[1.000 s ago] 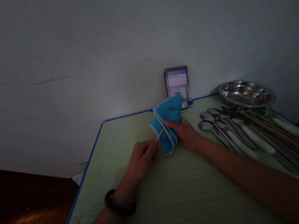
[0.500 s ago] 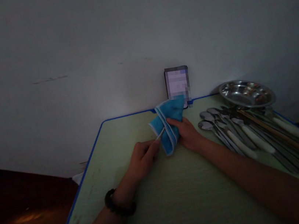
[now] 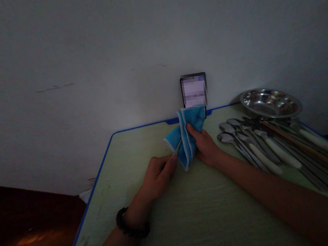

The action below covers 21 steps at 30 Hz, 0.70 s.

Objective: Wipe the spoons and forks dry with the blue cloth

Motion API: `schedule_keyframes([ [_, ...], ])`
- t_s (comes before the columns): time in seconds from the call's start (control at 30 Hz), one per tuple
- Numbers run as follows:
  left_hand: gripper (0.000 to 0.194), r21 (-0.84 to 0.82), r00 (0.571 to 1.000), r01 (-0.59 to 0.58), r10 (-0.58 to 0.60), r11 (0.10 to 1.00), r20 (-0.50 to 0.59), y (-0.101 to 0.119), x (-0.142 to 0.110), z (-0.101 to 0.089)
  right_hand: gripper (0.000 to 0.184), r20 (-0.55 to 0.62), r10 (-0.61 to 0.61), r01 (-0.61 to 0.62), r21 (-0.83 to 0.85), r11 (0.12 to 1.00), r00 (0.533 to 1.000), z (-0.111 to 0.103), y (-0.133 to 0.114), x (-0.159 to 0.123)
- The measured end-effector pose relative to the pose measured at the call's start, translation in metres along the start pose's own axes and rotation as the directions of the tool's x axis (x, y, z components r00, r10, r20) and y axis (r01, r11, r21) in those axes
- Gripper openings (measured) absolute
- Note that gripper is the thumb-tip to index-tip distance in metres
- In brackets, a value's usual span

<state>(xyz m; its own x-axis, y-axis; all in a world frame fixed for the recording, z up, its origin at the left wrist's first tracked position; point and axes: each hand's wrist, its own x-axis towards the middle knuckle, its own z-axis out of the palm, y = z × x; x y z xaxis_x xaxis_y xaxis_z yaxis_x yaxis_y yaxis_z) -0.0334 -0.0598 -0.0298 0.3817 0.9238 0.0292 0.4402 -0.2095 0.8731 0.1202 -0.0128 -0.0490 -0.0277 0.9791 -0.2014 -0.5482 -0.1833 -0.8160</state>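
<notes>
My left hand (image 3: 160,174) is closed on the thin, pale handle of a piece of cutlery (image 3: 177,148). Its other end goes into the folds of a blue cloth (image 3: 194,118) with white edging, so I cannot tell whether it is a spoon, a fork or something else. My right hand (image 3: 205,143) grips the cloth around that hidden end, thumb lying on top of the fabric. Both hands are above the middle of the table (image 3: 142,142), close together. A dark beaded bracelet circles the left wrist.
On the right lie several spoons (image 3: 225,136), white-handled cutlery (image 3: 280,151) and long brown chopsticks (image 3: 307,141). Behind them stands a shiny metal bowl (image 3: 271,104). A phone (image 3: 194,90) leans on the wall (image 3: 80,49) past the cloth. Blue trim edges the table.
My right thumb has shifted slightly up and right on the cloth, and the cloth's white-edged fold now stands more upright. The left hand has barely moved and keeps its grip.
</notes>
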Motion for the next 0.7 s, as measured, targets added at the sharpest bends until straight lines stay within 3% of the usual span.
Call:
schedule_keyframes([
  [0.33, 0.040, -0.129, 0.995, 0.042, -0.054, 0.991, -0.089, -0.0048, 0.0023, -0.0004, 0.017, -0.009, 0.033, -0.033, -0.002, 0.999, 0.999, -0.0010, 0.0016, 0.0014],
  [0.7, 0.039, -0.158, 0.990, 0.037, -0.058, 0.987, -0.129, 0.0004, 0.0009, 0.0005, 0.024, -0.110, 0.000, 0.020, 0.182, 0.983, 0.994, 0.0011, -0.0005, 0.0031],
])
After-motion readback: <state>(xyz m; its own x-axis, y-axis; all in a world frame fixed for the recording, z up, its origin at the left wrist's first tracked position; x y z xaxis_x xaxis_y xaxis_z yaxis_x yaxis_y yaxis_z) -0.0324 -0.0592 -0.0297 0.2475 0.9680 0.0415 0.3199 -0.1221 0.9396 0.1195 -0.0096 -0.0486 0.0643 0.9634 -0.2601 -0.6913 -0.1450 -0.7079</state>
